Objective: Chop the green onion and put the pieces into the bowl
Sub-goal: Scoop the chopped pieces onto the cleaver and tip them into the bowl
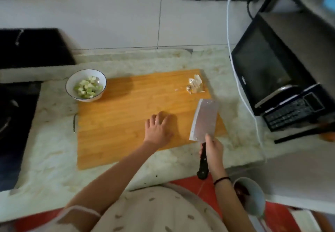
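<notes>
A white bowl (71, 88) with a thin dark rim stands at the far left corner of the wooden cutting board (117, 123). Chopped green onion pieces (88, 87) lie inside it. My left hand (158, 129) rests flat on the board near its middle, fingers spread, holding nothing. My right hand (213, 150) grips the black handle of a cleaver (204, 120) whose broad blade lies over the board's right edge. Pale onion scraps (195, 85) sit at the board's far right corner.
A black stove (16, 114) lies to the left of the marble counter (45, 159). A dark oven-like appliance (268, 72) with a white cable (233, 59) stands at the right. A pale bin (253, 197) sits below the counter's front right.
</notes>
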